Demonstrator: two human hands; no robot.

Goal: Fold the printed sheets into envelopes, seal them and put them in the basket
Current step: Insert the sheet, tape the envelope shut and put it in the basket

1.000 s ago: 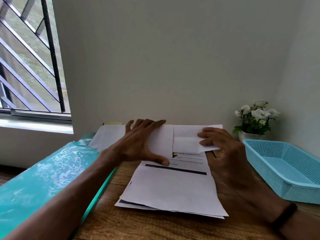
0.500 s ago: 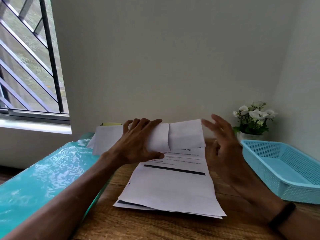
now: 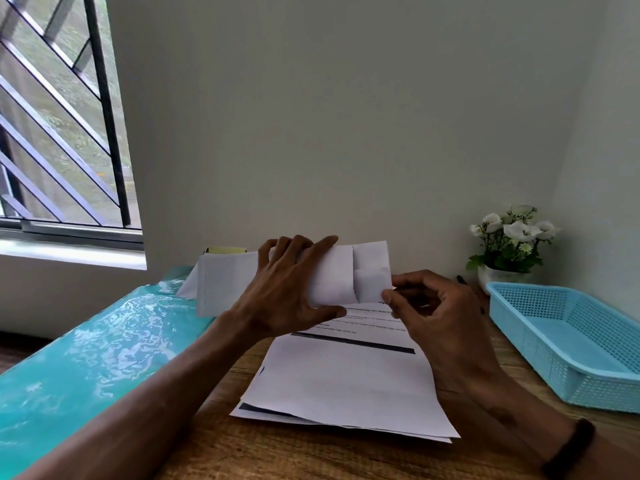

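A folded white sheet (image 3: 367, 271) is lifted off the table, standing nearly upright above the paper stack. My left hand (image 3: 294, 289) wraps over its middle, thumb underneath at the lower edge. My right hand (image 3: 436, 317) pinches its lower right corner between thumb and forefinger. A stack of printed sheets (image 3: 346, 382) with a black bar across the top page lies flat on the wooden table (image 3: 311, 455) below both hands. The light blue plastic basket (image 3: 571, 344) sits at the right and holds nothing that I can see.
A turquoise glossy cover (image 3: 86, 358) lies over the left part of the table. White envelopes or sheets (image 3: 221, 282) lean at the back left, with a yellow pad (image 3: 225, 250) behind. A white flower pot (image 3: 509, 251) stands at the back right, a dark pen (image 3: 462, 279) beside it.
The folded sheet was pressed flat under both hands, then lifted by my left hand. My right hand let go, opened in the air, and now pinches the sheet's lower right corner.
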